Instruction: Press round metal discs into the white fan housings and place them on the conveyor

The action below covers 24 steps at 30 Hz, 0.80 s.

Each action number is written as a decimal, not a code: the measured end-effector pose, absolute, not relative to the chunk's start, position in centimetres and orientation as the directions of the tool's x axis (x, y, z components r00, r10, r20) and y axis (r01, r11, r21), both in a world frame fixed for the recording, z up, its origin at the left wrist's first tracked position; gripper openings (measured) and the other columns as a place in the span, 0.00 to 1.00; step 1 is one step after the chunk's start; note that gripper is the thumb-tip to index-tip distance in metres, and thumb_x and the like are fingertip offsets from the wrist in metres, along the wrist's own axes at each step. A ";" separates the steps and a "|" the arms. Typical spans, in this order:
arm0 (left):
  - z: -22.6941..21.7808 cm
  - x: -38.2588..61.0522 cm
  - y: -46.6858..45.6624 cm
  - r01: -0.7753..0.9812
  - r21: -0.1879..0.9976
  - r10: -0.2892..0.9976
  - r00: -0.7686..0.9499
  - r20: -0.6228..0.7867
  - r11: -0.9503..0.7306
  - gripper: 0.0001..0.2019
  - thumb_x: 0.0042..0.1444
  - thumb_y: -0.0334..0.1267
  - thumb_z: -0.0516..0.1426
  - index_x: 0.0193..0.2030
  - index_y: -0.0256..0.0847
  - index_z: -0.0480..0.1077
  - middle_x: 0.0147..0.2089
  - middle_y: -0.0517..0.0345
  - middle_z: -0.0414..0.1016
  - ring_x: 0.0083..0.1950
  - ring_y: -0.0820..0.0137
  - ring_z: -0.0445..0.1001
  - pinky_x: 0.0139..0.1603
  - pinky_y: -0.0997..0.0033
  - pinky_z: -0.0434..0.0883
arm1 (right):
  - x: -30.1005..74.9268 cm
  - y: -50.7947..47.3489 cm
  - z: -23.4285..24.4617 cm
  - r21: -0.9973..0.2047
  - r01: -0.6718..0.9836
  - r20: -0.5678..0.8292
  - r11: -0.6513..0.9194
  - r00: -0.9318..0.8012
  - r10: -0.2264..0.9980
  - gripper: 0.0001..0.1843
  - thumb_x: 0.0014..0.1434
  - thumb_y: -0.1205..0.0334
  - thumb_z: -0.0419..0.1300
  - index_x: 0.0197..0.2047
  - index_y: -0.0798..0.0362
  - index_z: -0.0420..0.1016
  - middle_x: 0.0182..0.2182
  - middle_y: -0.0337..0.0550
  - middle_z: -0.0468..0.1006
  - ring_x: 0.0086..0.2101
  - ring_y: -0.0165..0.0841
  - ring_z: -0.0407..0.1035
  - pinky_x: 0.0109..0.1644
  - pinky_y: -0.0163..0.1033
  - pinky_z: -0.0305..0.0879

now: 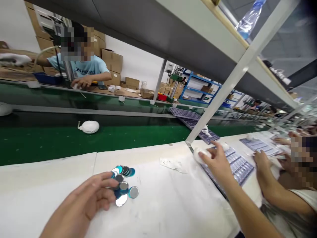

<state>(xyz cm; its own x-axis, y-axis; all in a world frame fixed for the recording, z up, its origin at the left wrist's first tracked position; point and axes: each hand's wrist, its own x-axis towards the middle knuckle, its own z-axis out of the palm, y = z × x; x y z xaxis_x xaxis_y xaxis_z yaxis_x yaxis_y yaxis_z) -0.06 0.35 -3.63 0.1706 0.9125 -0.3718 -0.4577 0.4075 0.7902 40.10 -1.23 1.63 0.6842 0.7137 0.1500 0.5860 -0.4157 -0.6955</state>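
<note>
- Nearest the camera, the left hand lies low and left of centre, its fingers curled narrow at the edge of a loose pile of round mirror-faced discs; some discs show a blue-green tint; the fingers hide part of the pile, so whether they pinch a disc cannot be made out;
- toward the right of the frame, the right hand closes around a white wad of cloth, which it presses near the corner of a grey-purple pocketed tray; the fingers and wad hide the contents of the nearest pockets;
- the pile and tray rest on a white workbench; a crumpled white scrap lies between them;
- at far right, a co-worker's hand reaches by another tray; that person is cut off by the frame edge;
- beyond the bench, a green conveyor belt carries another white wad and more trays;
- at upper left, a person in a light blue T-shirt works across the belt among cardboard boxes;
- far shelves and people at the right are too small to make out.
</note>
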 end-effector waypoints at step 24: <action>-0.3 2.3 -1.3 -0.631 0.687 0.927 0.162 -0.338 0.361 0.19 0.63 0.46 0.59 0.60 0.49 0.72 0.61 0.51 0.74 0.57 0.53 0.74 0.51 0.55 0.81 | 22.7 0.8 -1.1 -0.437 0.782 -0.115 0.445 -0.538 0.835 0.09 0.64 0.72 0.51 0.37 0.55 0.72 0.36 0.49 0.77 0.36 0.39 0.71 0.41 0.41 0.67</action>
<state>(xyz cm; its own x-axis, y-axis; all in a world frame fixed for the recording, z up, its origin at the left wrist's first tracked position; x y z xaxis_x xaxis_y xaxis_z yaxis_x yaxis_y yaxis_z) 2.28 -1.29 -0.31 0.1620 0.9271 -0.3381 -0.6314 0.3607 0.6865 22.69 0.82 -1.10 -0.5384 0.8349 -0.1145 0.7822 0.4445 -0.4365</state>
